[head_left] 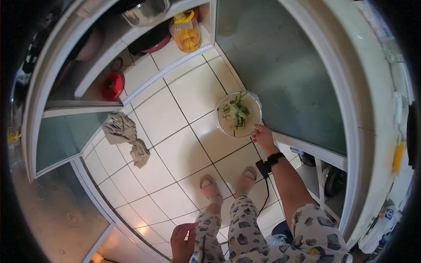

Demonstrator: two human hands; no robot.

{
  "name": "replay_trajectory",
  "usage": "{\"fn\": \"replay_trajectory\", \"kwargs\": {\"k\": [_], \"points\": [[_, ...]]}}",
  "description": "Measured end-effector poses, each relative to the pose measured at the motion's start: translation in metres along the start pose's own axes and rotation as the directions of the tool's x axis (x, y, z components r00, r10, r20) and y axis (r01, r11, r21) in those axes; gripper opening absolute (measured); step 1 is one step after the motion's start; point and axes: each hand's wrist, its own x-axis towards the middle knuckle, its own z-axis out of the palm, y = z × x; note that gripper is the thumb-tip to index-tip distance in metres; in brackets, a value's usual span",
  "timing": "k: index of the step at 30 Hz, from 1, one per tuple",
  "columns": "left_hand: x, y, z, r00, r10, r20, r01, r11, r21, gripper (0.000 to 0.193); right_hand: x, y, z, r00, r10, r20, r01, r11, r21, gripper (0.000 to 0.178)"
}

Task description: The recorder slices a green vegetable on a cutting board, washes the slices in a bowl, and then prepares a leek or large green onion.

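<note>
My right hand (264, 137) is stretched out at the near right edge of a round white bin (217, 118). Its fingers are loosely bent and apart, and I see nothing held in them; whether the fingertips touch the rim I cannot tell. Green vegetable scraps (239, 111) lie heaped inside the bin, some long strips among them. A black band with a dark box-shaped device (264, 168) and a cable is on my right wrist. Low in the view, beside my left leg, my left hand (183, 239) hangs with loosely curled, parted fingers and nothing visible in it.
The bin stands on a tiled floor (162, 118) against a frosted glass cabinet door (285, 74). A crumpled grey-brown cloth (127, 133) lies to the left. On an open low shelf are a yellow-capped jug (186, 33) and a red object (113, 85). An open cabinet (311, 175) is at right.
</note>
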Motion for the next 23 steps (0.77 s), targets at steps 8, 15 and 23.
{"fn": "replay_trajectory", "kwargs": {"k": [8,15,23], "points": [[-0.042,0.059,-0.075,0.982,0.181,-0.047,-0.177,0.98,0.092,0.015,-0.006,-0.029,-0.007,0.949,-0.307,0.073,0.238,0.545,-0.804,0.053],[-0.049,0.125,-0.097,0.878,0.477,0.038,-0.478,0.875,0.078,0.014,-0.183,-0.1,-0.107,0.968,-0.008,0.252,0.137,0.856,-0.499,0.032],[-0.064,0.256,-0.099,0.597,0.783,0.176,-0.802,0.581,0.135,0.011,-0.462,-0.228,-0.297,0.971,0.101,-0.217,-0.192,0.868,-0.458,0.027]]}}
